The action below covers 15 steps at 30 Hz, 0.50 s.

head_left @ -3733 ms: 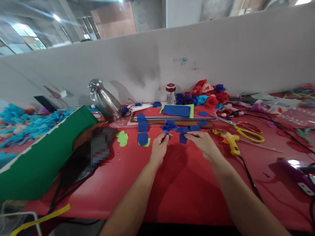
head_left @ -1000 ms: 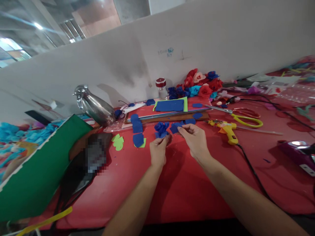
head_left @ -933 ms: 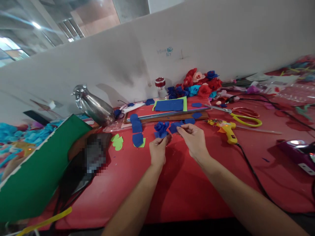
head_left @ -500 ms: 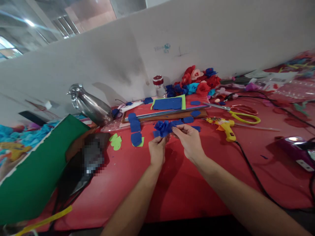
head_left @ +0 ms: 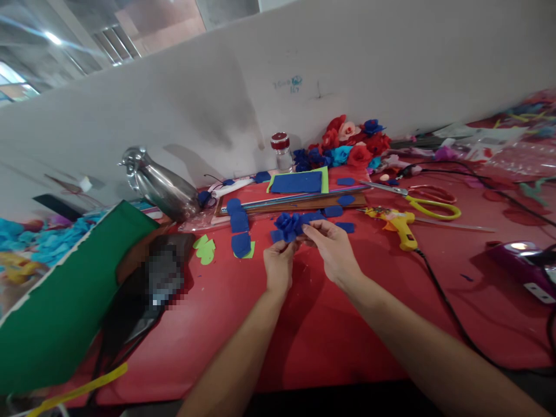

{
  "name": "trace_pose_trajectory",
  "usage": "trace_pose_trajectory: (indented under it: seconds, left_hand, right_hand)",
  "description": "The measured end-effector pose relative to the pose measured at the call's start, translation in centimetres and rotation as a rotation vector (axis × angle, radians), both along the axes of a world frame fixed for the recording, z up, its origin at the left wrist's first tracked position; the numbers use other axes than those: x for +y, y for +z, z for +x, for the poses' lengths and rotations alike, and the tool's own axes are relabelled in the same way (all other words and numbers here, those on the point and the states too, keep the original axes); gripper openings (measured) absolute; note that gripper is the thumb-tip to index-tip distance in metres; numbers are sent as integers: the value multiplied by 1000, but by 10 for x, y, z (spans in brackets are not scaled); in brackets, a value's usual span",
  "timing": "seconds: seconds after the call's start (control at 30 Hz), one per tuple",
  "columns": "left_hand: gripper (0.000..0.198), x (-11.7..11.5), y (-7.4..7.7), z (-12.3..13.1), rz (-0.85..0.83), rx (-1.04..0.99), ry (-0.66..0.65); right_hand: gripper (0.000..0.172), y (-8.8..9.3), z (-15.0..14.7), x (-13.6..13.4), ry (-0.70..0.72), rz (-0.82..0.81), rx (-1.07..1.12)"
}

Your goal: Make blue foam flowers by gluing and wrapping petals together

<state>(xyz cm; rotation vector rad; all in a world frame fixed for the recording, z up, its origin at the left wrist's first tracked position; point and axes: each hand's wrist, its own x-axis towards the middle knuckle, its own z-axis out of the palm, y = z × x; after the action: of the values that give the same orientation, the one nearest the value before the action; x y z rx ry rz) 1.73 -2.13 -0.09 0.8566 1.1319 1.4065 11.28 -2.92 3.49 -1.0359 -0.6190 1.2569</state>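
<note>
A dark blue paper flower is held up between my two hands above the red table. My left hand pinches it from below; the flower's base is hidden by the fingers. At its right side, the thumb and fingers of my right hand are closed on an outer petal. Loose blue petals lie in a column to the left, and more blue pieces lie behind my right hand. Light green cut pieces rest farther left.
To the right are a yellow glue gun with a black cord, and scissors with yellow and red handles. Finished flowers pile by the wall. A metal jug, a lidded jar and a green board stand about.
Both hands stay at almost the same place, still closed on the blue flower. The right fingers have shifted very slightly at the petal.
</note>
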Motion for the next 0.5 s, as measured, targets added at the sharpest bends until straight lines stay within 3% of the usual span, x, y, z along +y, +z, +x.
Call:
trace_pose_trajectory:
  seconds: [0.13, 0.27, 0.5]
  left_hand:
    - [17, 2, -3, -1, -8, 8, 9]
    - [11, 2, -3, -1, -2, -7, -6]
    - [16, 1, -6, -2, 42, 2, -35]
  right_hand:
    - [13, 2, 0, -2, 20, 7, 31]
    - [5, 2, 2, -3, 56, 29, 10]
    - [13, -8, 3, 2, 106, 3, -54]
